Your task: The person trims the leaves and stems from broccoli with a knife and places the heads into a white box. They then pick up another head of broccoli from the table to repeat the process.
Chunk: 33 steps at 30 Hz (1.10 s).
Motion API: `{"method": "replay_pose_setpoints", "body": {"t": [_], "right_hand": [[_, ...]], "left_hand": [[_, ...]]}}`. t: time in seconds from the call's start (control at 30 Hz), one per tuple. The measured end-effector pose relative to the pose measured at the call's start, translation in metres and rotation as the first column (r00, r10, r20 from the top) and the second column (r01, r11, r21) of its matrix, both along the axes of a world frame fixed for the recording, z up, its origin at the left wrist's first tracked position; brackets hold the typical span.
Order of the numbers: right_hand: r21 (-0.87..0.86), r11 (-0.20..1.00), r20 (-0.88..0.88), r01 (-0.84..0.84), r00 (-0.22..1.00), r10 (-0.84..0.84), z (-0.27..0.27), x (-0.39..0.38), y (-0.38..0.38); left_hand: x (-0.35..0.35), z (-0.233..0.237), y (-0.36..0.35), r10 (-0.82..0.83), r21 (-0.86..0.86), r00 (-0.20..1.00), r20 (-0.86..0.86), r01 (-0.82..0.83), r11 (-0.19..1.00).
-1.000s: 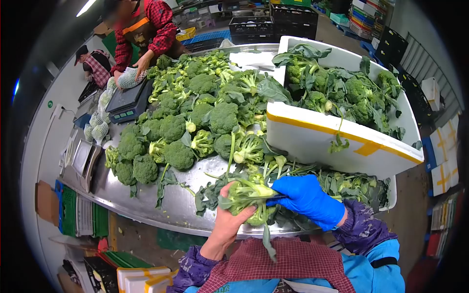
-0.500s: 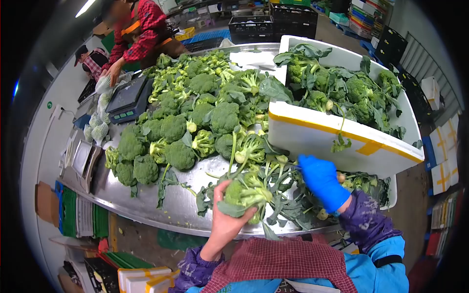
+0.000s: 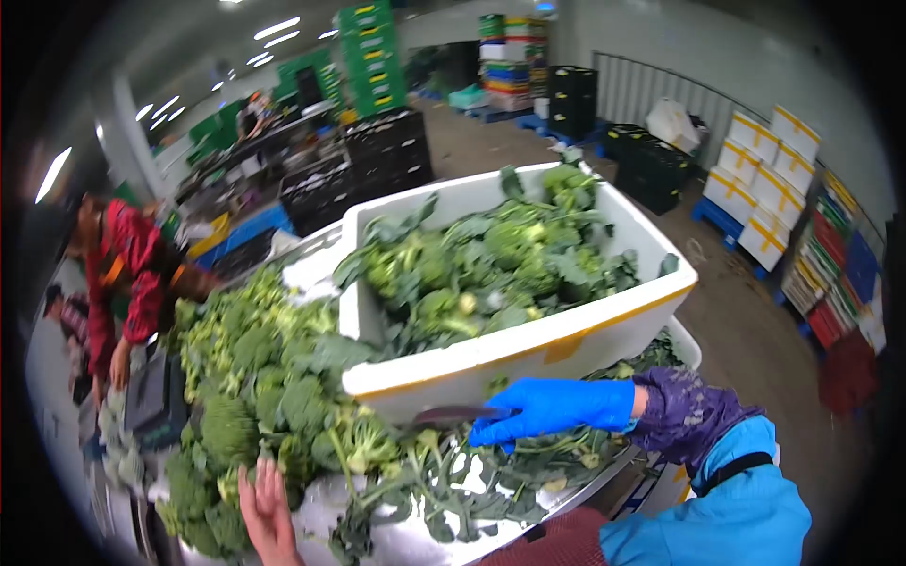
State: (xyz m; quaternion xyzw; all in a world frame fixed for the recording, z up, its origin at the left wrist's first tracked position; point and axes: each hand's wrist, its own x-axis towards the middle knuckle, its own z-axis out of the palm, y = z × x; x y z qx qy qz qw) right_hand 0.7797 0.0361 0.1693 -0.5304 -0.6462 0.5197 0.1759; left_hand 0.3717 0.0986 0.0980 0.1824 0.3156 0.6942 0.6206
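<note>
My right hand (image 3: pixel 543 410), in a blue glove, is closed round a knife (image 3: pixel 455 416) whose dark blade points left in front of the white foam box. Below the blade, cut leaves and stems (image 3: pixel 439 495) lie strewn over the metal table (image 3: pixel 326 505). My bare left hand (image 3: pixel 267 509) is open with its fingers stretched out and nothing in it. It is beside several broccoli heads (image 3: pixel 229 429) piled on the left part of the table.
A white foam box (image 3: pixel 510 349) full of leafy broccoli (image 3: pixel 500 245) stands on the table. At the left, a co-worker in a red checked shirt (image 3: pixel 137 259) reaches beside a scale (image 3: pixel 156 396). Black crates (image 3: pixel 387 156) and stacked foam boxes (image 3: pixel 755 189) stand farther back.
The broccoli head has left my left hand, which has moved left and opened. My view has swung right and up. The right hand's knife now shows clearly.
</note>
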Motion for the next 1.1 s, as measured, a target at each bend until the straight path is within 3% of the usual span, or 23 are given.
{"method": "replay_pose_setpoints", "body": {"t": [0.07, 0.13, 0.2, 0.27, 0.33, 0.37, 0.4, 0.43, 0.47, 0.5, 0.57, 0.6, 0.63, 0.67, 0.7, 0.73, 0.77, 0.8, 0.9, 1.03, 1.1], "right_hand": [[0.026, 0.999, -0.137, 0.037, 0.99, -0.033, 0.018, 0.028, 0.015], [0.01, 0.971, -0.022, 0.24, 0.971, -0.239, 0.055, 0.06, 0.03], [0.179, 0.898, 0.025, 0.403, 0.91, -0.413, 0.066, 0.1, 0.059], [0.444, 0.797, -0.036, 0.41, 0.897, -0.442, 0.048, 0.162, 0.099], [0.625, 0.608, 0.053, 0.49, 0.75, -0.659, 0.03, 0.216, 0.132], [0.797, 0.489, 0.042, 0.354, 0.775, -0.63, 0.009, 0.256, 0.149], [0.94, 0.34, 0.243, -0.008, 0.713, -0.657, 0.001, 0.281, 0.155], [0.904, 0.426, 0.324, 0.033, 0.598, -0.733, 0.005, 0.294, 0.162], [0.832, 0.488, 0.306, 0.263, 0.516, -0.8, 0.035, 0.262, 0.156], [0.81, 0.405, 0.109, 0.424, 0.57, -0.814, 0.023, 0.277, 0.166], [0.876, 0.313, 0.003, 0.367, 0.645, -0.764, -0.02, 0.348, 0.21], [0.812, 0.386, 0.066, 0.438, 0.588, -0.806, -0.046, 0.413, 0.239], [0.697, 0.523, 0.15, 0.49, 0.614, -0.775, -0.044, 0.432, 0.249], [0.62, 0.61, 0.35, 0.494, 0.521, -0.778, -0.052, 0.464, 0.265], [0.696, 0.598, 0.142, 0.397, 0.741, -0.656, -0.094, 0.535, 0.304], [0.746, 0.597, -0.032, 0.296, 0.911, -0.412, -0.135, 0.603, 0.341], [0.718, 0.666, 0.656, -0.203, 0.518, -0.549, -0.123, 0.601, 0.327], [0.351, 0.796, 0.808, -0.494, -0.27, -0.524, -0.116, 0.599, 0.312], [0.735, 0.647, 0.661, -0.201, 0.006, -0.75, -0.042, 0.449, 0.245], [0.764, 0.64, 0.636, -0.077, -0.067, -0.768, -0.011, 0.386, 0.224], [0.779, 0.606, 0.612, -0.158, -0.017, -0.791, 0.003, 0.362, 0.213]], "left_hand": [[0.017, 0.02, -0.012, -0.141, -0.068, 0.945, -0.294, 0.126, 0.99], [0.027, 0.018, -0.018, -0.177, -0.179, 0.938, -0.298, 0.127, 0.976], [0.029, 0.005, -0.023, -0.194, -0.248, 0.943, -0.27, 0.127, 0.961], [0.033, 0.002, -0.029, -0.208, -0.284, 0.93, -0.302, 0.12, 0.951], [0.046, 0.01, -0.033, -0.186, -0.307, 0.923, -0.338, 0.078, 0.948], [0.051, 0.012, -0.034, -0.22, -0.337, 0.904, -0.366, 0.091, 0.937], [0.05, 0.011, -0.039, -0.226, -0.366, 0.892, -0.39, 0.075, 0.928], [0.043, -0.011, -0.037, -0.233, -0.279, 0.856, -0.462, 0.109, 0.954], [0.029, -0.032, -0.042, -0.214, -0.2, 0.814, -0.539, 0.123, 0.972], [0.049, -0.004, -0.043, -0.159, -0.366, 0.925, -0.344, 0.023, 0.93], [0.049, -0.019, -0.048, -0.106, -0.373, 0.958, -0.268, -0.002, 0.928], [0.049, -0.019, -0.054, -0.111, -0.366, 0.962, -0.251, 0.013, 0.931], [0.052, -0.012, -0.058, -0.091, -0.377, 0.963, -0.253, -0.012, 0.926], [0.054, -0.007, -0.06, -0.09, -0.386, 0.963, -0.255, -0.017, 0.922], [0.053, -0.008, -0.064, -0.075, -0.391, 0.963, -0.258, -0.033, 0.92], [0.051, -0.011, -0.067, -0.077, -0.398, 0.964, -0.256, -0.032, 0.917], [0.049, -0.016, -0.07, -0.066, -0.403, 0.969, -0.24, -0.038, 0.915], [0.049, -0.019, -0.073, -0.036, -0.399, 0.97, -0.241, -0.065, 0.915], [0.05, -0.026, -0.077, -0.079, -0.427, 0.975, -0.207, -0.018, 0.904], [0.055, -0.028, -0.081, -0.127, -0.423, 0.969, -0.211, 0.027, 0.906], [0.054, -0.027, -0.083, -0.131, -0.413, 0.97, -0.207, 0.035, 0.91]]}}
